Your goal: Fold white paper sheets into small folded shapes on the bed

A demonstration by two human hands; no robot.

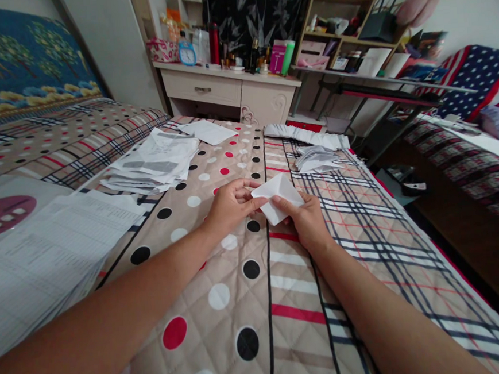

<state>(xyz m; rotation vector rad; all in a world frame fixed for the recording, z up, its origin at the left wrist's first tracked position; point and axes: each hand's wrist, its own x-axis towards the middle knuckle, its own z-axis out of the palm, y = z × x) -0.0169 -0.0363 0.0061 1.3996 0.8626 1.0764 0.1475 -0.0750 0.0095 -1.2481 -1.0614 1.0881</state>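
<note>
Here, a large bed (221,345) is spreading out under my arms, its quilted cover showing spots on the left and checks on the right. Printed sheets (64,242) are lying at my far left, beyond my left forearm. Farther up, a loose pile of paper (156,160) is sitting left of my hands, with a flat white sheet (211,131) lying just behind it. On the right side, a long white bundle (306,135) is stretching across the checks, and a small stack of folded papers (316,160) is resting in front of it, nearer my right hand than my left.

Between my two hands, straight ahead of me, I am holding a folded white paper (282,191). It is standing cornerwise, like a diamond, with creases meeting near its middle; being almost square, it is showing no clear long axis. My left hand (229,206) is pinching its left corner, fingers curling partly closed. My right hand (309,220) is gripping the lower right, thumb pressing flat on top, fingers mostly hiding underneath. Whether the paper is touching the cover, I am not able to tell.
</note>
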